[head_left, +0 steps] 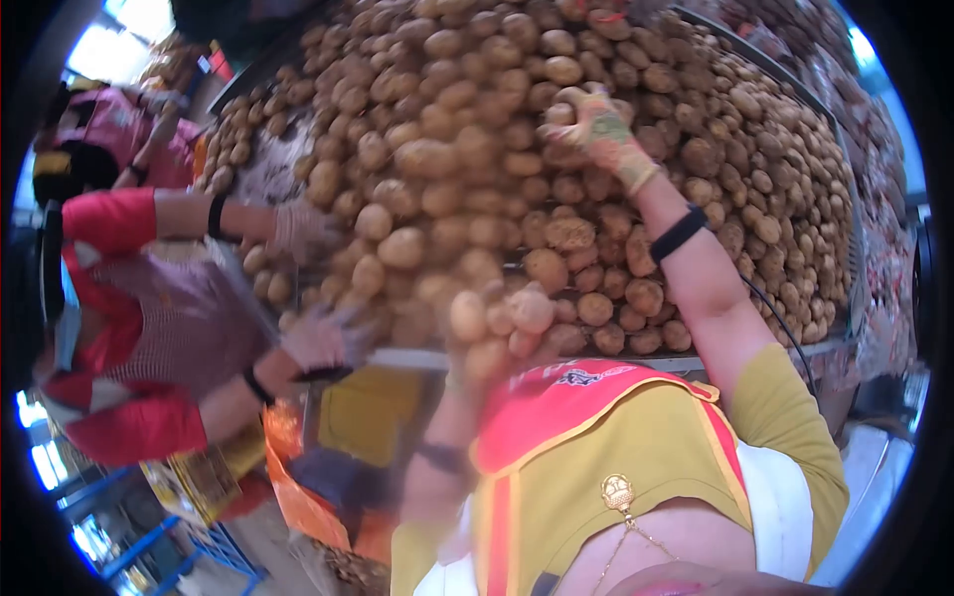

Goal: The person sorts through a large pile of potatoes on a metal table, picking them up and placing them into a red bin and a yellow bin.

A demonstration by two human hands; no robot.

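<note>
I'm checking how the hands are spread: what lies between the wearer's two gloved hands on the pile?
In the head view, only heaped potatoes lie between the right hand, high on the pile, and the blurred left hand at its near edge.

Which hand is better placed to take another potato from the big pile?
The right hand, in a patterned glove, lies high on the pile of brown round potatoes. The left hand is blurred, low at the edge, seemingly full of potatoes.
</note>
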